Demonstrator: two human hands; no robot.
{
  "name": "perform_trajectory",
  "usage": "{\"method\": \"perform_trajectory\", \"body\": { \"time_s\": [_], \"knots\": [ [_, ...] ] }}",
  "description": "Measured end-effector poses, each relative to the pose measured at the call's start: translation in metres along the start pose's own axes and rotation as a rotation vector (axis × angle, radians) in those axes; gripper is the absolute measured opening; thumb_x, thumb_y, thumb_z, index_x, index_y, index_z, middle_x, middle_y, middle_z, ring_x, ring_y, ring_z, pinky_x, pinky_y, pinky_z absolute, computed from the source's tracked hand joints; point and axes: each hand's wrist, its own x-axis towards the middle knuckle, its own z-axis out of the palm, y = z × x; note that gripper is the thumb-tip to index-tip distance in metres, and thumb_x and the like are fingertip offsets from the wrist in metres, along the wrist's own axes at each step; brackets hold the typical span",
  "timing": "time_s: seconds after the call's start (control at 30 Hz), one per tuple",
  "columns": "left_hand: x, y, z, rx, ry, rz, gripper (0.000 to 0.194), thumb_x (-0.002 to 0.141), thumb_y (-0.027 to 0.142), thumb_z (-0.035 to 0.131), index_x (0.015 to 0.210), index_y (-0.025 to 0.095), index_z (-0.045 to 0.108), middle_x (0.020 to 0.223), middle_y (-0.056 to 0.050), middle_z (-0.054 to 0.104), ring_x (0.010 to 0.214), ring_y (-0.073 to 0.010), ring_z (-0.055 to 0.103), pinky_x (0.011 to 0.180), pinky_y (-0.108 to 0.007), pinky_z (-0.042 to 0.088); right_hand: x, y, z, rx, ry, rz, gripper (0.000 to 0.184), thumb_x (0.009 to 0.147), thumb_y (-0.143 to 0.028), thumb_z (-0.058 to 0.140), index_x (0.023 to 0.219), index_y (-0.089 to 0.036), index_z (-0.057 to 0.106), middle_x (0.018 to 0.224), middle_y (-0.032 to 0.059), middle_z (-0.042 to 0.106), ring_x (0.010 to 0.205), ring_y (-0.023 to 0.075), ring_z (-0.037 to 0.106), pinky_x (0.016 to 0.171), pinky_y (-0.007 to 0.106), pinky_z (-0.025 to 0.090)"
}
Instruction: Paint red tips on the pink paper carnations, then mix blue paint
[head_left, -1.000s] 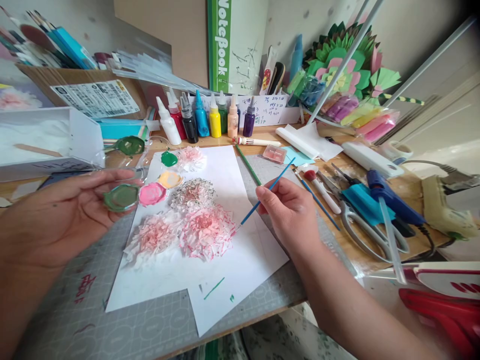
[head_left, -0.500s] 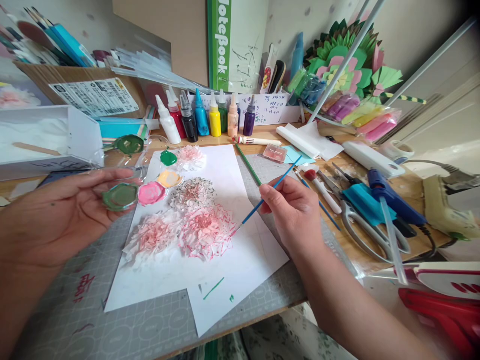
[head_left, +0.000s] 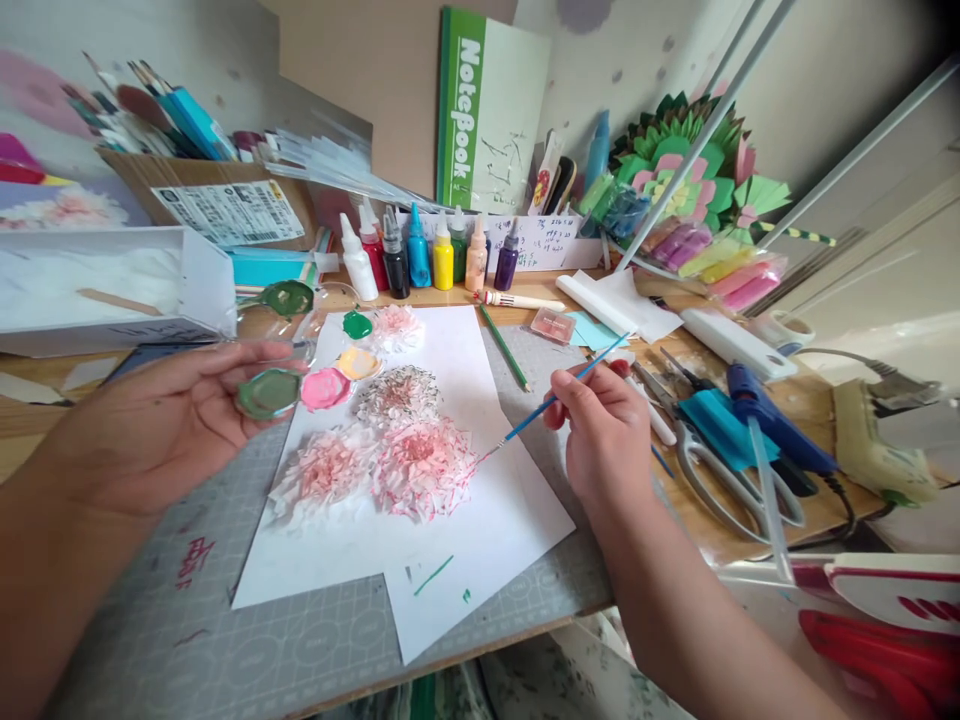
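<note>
My left hand is closed on the rim of a clear paint palette, with dark green, pink, pale orange and bright green paint in its wells. A thin blue paintbrush is pinched in my right hand. Its tip reaches the right edge of a ruffled paper flower with pink-red edges; whether it touches is hard to tell. Beside that flower lie a paler pink-and-white one and a dark-edged one. A smaller flower is partly behind the palette.
White paper lies under the flowers on a grey cutting mat. Several paint bottles stand behind. Right are a green pencil, scissors and a glue gun. A white box sits left.
The view has shifted, so the scene sits a little further right and lower at the back. My right hand has drawn the brush tip slightly outward along the flower's right edge. The left hand keeps the palette.
</note>
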Motion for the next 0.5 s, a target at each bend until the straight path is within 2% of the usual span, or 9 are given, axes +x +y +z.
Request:
{"method": "perform_trajectory", "body": {
  "time_s": [0.1,0.27,0.5],
  "knots": [
    [-0.001,0.0,0.0,-0.084,0.038,-0.012,0.013,0.081,0.019,0.062,0.078,0.017,0.075,0.077,-0.007,0.074,0.069,-0.0182,0.068,0.057,-0.027,0.061,0.0,0.001,0.0,0.043,0.012,-0.009,0.031,0.082,-0.039,0.071,0.063,-0.02,0.056,0.052,-0.0042,0.057,0.05,0.01,0.049,0.053,0.024,0.038],
    [0.002,-0.006,-0.004,-0.155,-0.009,0.054,0.008,0.074,0.016,0.069,0.077,0.013,0.076,0.08,-0.008,0.075,0.072,-0.0182,0.068,0.057,-0.027,0.059,-0.001,0.002,0.001,0.132,0.021,-0.007,0.031,0.078,-0.044,0.075,0.069,-0.019,0.059,0.054,-0.0045,0.058,0.05,0.01,0.05,0.055,0.025,0.041],
    [0.001,-0.013,-0.002,-0.171,-0.052,0.031,0.009,0.073,0.015,0.072,0.079,0.011,0.077,0.081,-0.012,0.077,0.07,-0.0195,0.069,0.056,-0.028,0.057,-0.004,-0.001,0.001,0.215,-0.062,0.033,0.026,0.073,-0.039,0.079,0.072,-0.019,0.062,0.062,-0.0028,0.064,0.055,0.0118,0.058,0.058,0.027,0.046]
  ]
}}
